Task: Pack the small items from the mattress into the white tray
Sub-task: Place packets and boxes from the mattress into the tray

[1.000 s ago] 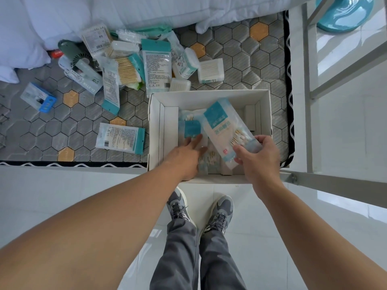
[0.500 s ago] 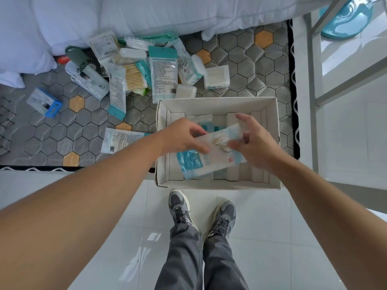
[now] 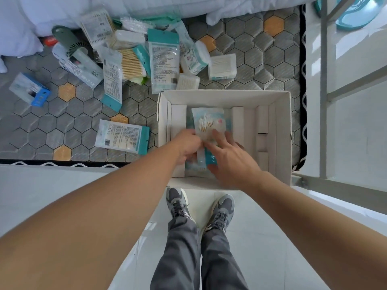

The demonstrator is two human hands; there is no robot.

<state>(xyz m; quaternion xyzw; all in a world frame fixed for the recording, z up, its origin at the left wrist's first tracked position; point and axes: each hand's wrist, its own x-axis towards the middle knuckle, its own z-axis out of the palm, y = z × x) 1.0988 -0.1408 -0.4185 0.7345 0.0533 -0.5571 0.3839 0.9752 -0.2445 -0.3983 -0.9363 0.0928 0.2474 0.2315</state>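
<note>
The white tray [image 3: 282, 130] stands on the mattress [image 3: 251, 49] at its near right corner. A clear and teal packet of cotton swabs [image 3: 207, 124] lies upright inside the tray's left half, on other teal packets. My left hand [image 3: 187, 146] grips the packet's lower left edge. My right hand [image 3: 228, 158] rests flat on its lower right part, fingers spread. Several more packets and small boxes lie in a heap [image 3: 134, 57] on the mattress beyond the tray.
A teal-edged flat packet [image 3: 122, 136] lies left of the tray, a blue box [image 3: 29, 88] at far left. White bedding [image 3: 146, 7] covers the far side. A white metal frame [image 3: 326, 91] runs along the right. My feet [image 3: 201, 206] stand on white floor tiles.
The swab packet has turned from lying crosswise above the tray to lengthwise, lowered into the tray's left half. Both hands moved down with it, my right hand flattening onto it.
</note>
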